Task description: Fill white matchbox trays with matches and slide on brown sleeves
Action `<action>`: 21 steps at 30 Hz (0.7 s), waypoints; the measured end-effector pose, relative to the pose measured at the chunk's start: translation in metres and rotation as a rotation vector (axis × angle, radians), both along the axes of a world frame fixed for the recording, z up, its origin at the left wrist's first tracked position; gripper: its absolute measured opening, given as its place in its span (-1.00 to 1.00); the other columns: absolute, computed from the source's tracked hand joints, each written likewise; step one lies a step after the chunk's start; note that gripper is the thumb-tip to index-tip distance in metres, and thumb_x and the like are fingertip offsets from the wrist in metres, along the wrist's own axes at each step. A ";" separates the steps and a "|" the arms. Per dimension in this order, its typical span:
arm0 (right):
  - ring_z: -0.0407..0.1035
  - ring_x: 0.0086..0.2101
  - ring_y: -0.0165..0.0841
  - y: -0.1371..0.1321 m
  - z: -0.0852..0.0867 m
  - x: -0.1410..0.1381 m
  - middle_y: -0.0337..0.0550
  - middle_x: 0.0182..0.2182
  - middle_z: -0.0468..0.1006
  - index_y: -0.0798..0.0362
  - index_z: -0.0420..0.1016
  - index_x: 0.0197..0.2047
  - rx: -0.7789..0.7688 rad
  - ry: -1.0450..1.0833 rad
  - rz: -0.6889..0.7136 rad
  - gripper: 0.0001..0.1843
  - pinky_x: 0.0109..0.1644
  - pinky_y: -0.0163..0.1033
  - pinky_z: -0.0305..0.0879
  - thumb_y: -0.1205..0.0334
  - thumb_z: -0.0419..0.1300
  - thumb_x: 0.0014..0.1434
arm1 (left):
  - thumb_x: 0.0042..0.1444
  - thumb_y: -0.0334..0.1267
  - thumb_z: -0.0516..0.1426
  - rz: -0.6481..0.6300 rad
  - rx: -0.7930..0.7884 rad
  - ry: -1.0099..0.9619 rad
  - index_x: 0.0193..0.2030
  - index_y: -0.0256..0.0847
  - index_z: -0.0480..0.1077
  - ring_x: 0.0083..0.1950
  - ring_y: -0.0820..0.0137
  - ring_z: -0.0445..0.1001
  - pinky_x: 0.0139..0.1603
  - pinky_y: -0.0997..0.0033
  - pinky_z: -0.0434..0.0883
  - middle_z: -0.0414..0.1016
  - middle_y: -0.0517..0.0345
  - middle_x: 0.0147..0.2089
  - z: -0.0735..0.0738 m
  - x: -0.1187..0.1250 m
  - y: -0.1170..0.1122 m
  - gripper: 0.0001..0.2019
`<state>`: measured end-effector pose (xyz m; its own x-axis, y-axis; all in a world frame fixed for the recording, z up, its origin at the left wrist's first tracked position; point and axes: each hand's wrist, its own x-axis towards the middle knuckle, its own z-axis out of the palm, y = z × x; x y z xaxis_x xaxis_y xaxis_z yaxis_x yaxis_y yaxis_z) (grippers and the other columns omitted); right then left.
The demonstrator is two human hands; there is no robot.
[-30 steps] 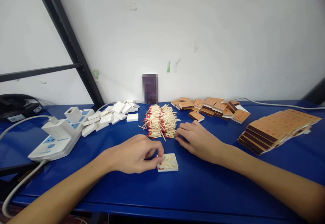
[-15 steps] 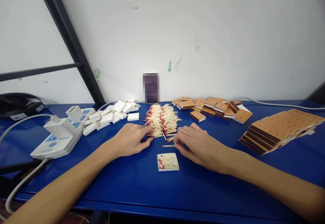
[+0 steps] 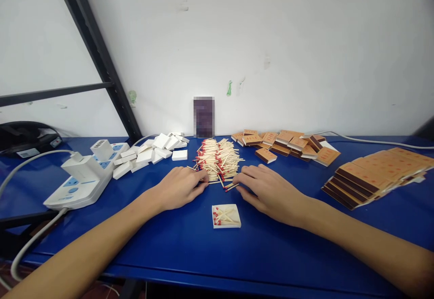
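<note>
A heap of red-headed matches [image 3: 220, 156] lies on the blue table, between my hands. My left hand [image 3: 183, 185] rests at the heap's left front edge, thumb and forefinger closed around what looks like a match end. Opposite it, my right hand [image 3: 267, 193] has its fingertips closed at the end of a loose match [image 3: 231, 187] in front of the heap. Closer to me lies an open white matchbox tray [image 3: 226, 225], with several matches scattered inside, most of their heads toward the left.
White matchbox trays [image 3: 145, 156] are piled at the back left, beside a power strip [image 3: 84, 190] with plugs. Orange matchbox sleeves [image 3: 285, 144] lie at the back right; flattened sleeves [image 3: 376, 172] are stacked far right. A pixelated dark panel [image 3: 204, 117] leans on the wall.
The match that lay across in front of my right fingertips is no longer seen there. My right hand has moved slightly up toward the heap; the left has barely moved.
</note>
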<state>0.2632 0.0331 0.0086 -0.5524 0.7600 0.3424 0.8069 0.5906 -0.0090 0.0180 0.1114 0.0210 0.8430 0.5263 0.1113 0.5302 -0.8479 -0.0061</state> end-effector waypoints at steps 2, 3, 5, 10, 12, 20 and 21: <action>0.33 -0.26 -0.26 0.003 -0.002 0.003 -0.09 -0.27 0.47 0.08 0.46 -0.13 -0.011 -0.022 -0.003 -0.79 -0.19 -0.15 0.10 0.31 0.00 0.35 | 0.29 -0.27 -0.03 0.006 -0.011 -0.002 -0.20 -0.16 0.34 -0.47 0.40 0.37 -0.44 0.42 0.11 0.42 0.25 -0.47 0.001 0.000 -0.001 -0.86; 0.33 -0.26 -0.26 0.004 -0.003 0.003 -0.10 -0.27 0.46 0.07 0.46 -0.13 -0.022 -0.022 0.003 -0.79 -0.19 -0.16 0.10 0.30 0.00 0.36 | 0.28 -0.28 -0.02 0.005 -0.022 -0.010 -0.21 -0.16 0.34 -0.49 0.42 0.34 -0.45 0.43 0.11 0.39 0.27 -0.49 0.002 0.000 -0.002 -0.87; 0.33 -0.26 -0.28 0.005 -0.004 0.003 -0.12 -0.28 0.45 0.06 0.46 -0.13 -0.034 -0.011 0.021 -0.79 -0.20 -0.17 0.09 0.29 0.00 0.36 | 0.27 -0.28 -0.02 -0.006 -0.067 -0.058 -0.23 -0.18 0.35 -0.54 0.46 0.26 -0.47 0.44 0.10 0.32 0.31 -0.54 0.007 0.000 -0.004 -0.87; 0.30 -0.28 -0.30 0.000 0.001 0.001 -0.12 -0.30 0.46 0.06 0.44 -0.15 0.006 0.103 0.077 -0.76 -0.21 -0.18 0.10 0.27 -0.05 0.38 | 0.19 -0.29 0.05 -0.104 -0.295 -0.197 -0.29 -0.21 0.38 -0.61 0.57 0.14 -0.50 0.52 0.12 0.15 0.40 -0.62 0.017 0.003 -0.019 -0.89; 0.30 -0.26 -0.30 -0.005 0.005 0.000 -0.11 -0.28 0.47 0.06 0.42 -0.12 -0.010 0.181 0.130 -0.77 -0.18 -0.18 0.15 0.28 -0.05 0.37 | 0.13 -0.32 0.09 -0.151 -0.364 -0.193 -0.31 -0.21 0.39 -0.61 0.60 0.15 -0.51 0.54 0.13 0.16 0.42 -0.62 0.018 0.005 -0.025 -0.94; 0.34 -0.14 -0.22 -0.020 0.007 -0.007 -0.03 -0.10 0.47 0.07 0.42 -0.05 -0.220 0.151 0.250 -0.65 -0.03 -0.09 0.24 0.02 0.19 0.20 | 0.03 -0.20 0.18 -0.204 -0.305 -0.146 -0.22 -0.17 0.41 -0.59 0.54 0.18 -0.51 0.49 0.12 0.22 0.40 -0.59 0.013 0.009 -0.036 -0.83; 0.34 -0.13 -0.21 -0.020 0.006 -0.008 -0.02 -0.09 0.48 0.08 0.43 -0.04 -0.222 0.148 0.249 -0.63 -0.01 -0.08 0.23 0.01 0.21 0.18 | 0.02 -0.15 0.20 -0.213 -0.273 -0.136 -0.20 -0.16 0.41 -0.57 0.52 0.22 -0.49 0.47 0.13 0.27 0.38 -0.56 0.012 0.009 -0.036 -0.78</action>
